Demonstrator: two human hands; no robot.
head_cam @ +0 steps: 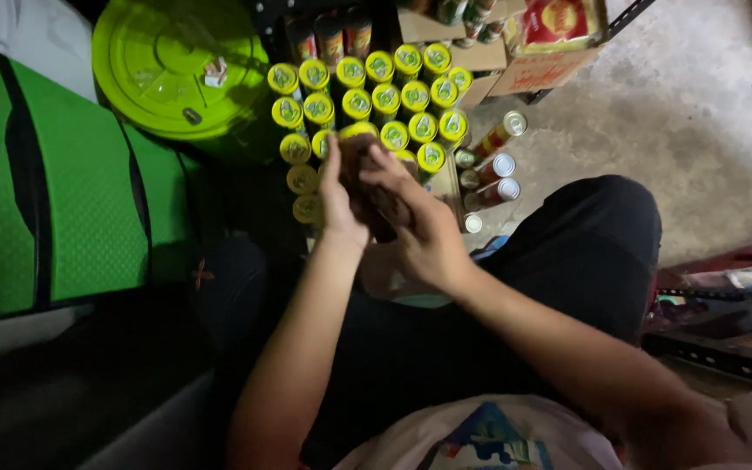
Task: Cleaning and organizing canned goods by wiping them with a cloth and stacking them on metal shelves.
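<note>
A dark can with a yellow lid (360, 165) is gripped between the left hand (339, 200) and right hand (424, 235). It's held just above the rows of yellow-lidded cans (385, 96), beside a green bucket lid (176, 65).

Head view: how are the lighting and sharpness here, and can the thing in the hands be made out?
Head view: uneven light, with the concrete floor bright and the lower left nearly black; the yellow-lidded cans are sharp; the left hand and right hand are dim and slightly soft, clasping a dark brown object too murky to identify.
</note>
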